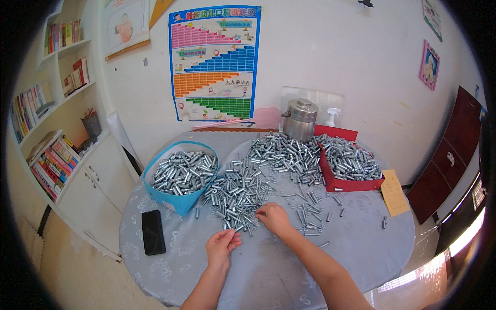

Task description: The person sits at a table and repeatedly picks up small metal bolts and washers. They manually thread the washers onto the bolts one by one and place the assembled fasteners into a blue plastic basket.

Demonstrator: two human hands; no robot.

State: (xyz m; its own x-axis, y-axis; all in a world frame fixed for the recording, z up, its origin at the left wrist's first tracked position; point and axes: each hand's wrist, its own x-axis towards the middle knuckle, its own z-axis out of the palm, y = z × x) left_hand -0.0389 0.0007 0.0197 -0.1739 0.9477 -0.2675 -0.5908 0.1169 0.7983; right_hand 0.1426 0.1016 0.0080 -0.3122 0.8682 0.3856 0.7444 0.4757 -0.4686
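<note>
Round bench [356, 243] under a grey patterned cloth, strewn with small silver metal sleeves and bolts. Left hand [221, 245] low on the bench near its front edge, fingers curled together and pinched on a small metal piece [231, 231] at the fingertips, right at the lower fringe of the loose pile [243, 188]. Right hand [275, 217] just beside it, palm down, fingers bent onto the scattered parts at the pile's near edge; closed on one or merely touching, cannot tell. Loose pile spread across the middle of the bench, from the hands back toward a steel pot with lid [300, 120] at the far side. Blue cone-shaped tub [178, 201] to the left of the pile, filled with the same silver parts. Red shallow box [351, 184] to the right, likewise heaped full. Black phone [153, 232] flat on the cloth, left of the left hand and well apart from it. Yellow paper slip [393, 193] at the right edge of the bench. Single stray parts dotted over the cloth between the red box and the right hand.
</note>
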